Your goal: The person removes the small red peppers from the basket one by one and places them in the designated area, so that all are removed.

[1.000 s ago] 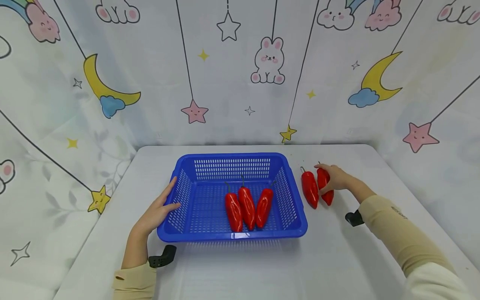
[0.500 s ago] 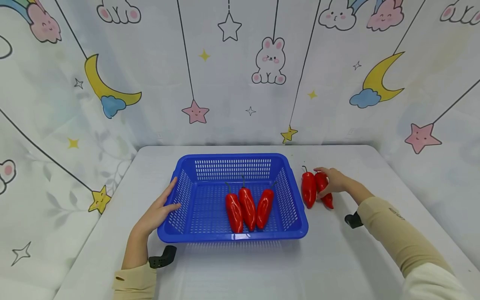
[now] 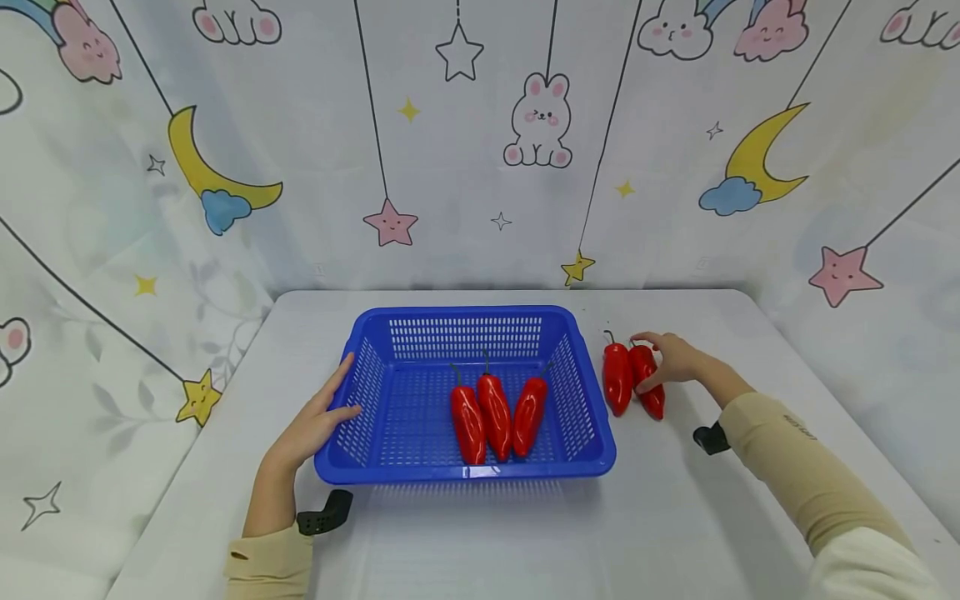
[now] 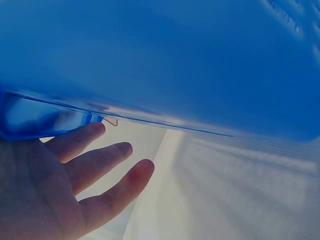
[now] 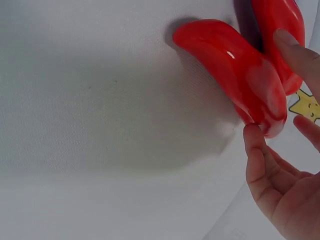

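My left hand point(image 3: 309, 427) rests at the left wall of the blue basket point(image 3: 465, 474), its thumb over the rim; the left wrist view has its other fingers point(image 4: 107, 165) extended beneath blue plastic. Three red peppers point(image 3: 493, 417) lie side by side inside, toward the right. Outside the basket's right wall are two more, the left pepper point(image 3: 617, 380) and the right pepper point(image 3: 643, 367). My right hand point(image 3: 678, 360) is over the right one, with spread fingers; in the right wrist view a fingertip touches the end of this pepper point(image 5: 235, 65).
A white table point(image 3: 480, 542) extends around the basket, with its back edge against a patterned cloth point(image 3: 450, 150). Black wrist devices point(image 3: 326, 512) show near both sleeves.
The right pepper has shifted slightly left at its stem end and now leans toward the left pepper, which has turned slightly. My right hand moved a little with it; my left hand stayed still.
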The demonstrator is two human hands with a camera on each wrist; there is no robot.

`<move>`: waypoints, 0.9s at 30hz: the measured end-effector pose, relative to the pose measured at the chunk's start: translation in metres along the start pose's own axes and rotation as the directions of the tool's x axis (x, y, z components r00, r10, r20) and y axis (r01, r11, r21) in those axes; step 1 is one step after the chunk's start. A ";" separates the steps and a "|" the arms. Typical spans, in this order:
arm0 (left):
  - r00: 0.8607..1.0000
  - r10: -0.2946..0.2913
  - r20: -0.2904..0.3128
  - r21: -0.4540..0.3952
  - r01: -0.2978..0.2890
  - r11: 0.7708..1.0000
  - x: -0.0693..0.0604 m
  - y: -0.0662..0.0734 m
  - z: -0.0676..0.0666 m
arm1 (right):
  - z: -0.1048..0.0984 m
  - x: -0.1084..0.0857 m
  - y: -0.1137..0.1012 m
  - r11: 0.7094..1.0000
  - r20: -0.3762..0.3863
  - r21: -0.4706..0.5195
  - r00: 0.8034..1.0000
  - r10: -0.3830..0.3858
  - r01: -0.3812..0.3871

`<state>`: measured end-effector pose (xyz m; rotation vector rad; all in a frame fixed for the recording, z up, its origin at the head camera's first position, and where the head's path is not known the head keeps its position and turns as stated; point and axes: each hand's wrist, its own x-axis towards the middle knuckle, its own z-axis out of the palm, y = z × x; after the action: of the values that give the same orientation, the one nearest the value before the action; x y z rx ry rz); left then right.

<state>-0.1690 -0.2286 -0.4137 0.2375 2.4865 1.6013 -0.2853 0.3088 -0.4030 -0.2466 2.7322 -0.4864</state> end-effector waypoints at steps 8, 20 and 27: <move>1.000 0.007 -0.001 -0.002 -0.007 1.000 0.000 0.000 0.000 | -0.009 -0.010 0.001 0.999 -0.036 -0.007 0.999 -0.034 0.033; 1.000 0.005 0.001 -0.024 -0.005 1.000 -0.001 -0.001 0.000 | -0.023 -0.021 -0.015 0.991 -0.142 0.061 0.984 -0.111 0.120; 1.000 0.013 0.005 -0.030 -0.013 0.999 0.000 0.000 0.000 | -0.031 -0.028 -0.033 0.985 -0.151 0.082 0.978 -0.141 0.155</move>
<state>-0.1688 -0.2289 -0.4134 0.2535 2.4607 1.6392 -0.2676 0.2935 -0.3547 -0.4076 2.8347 -0.6969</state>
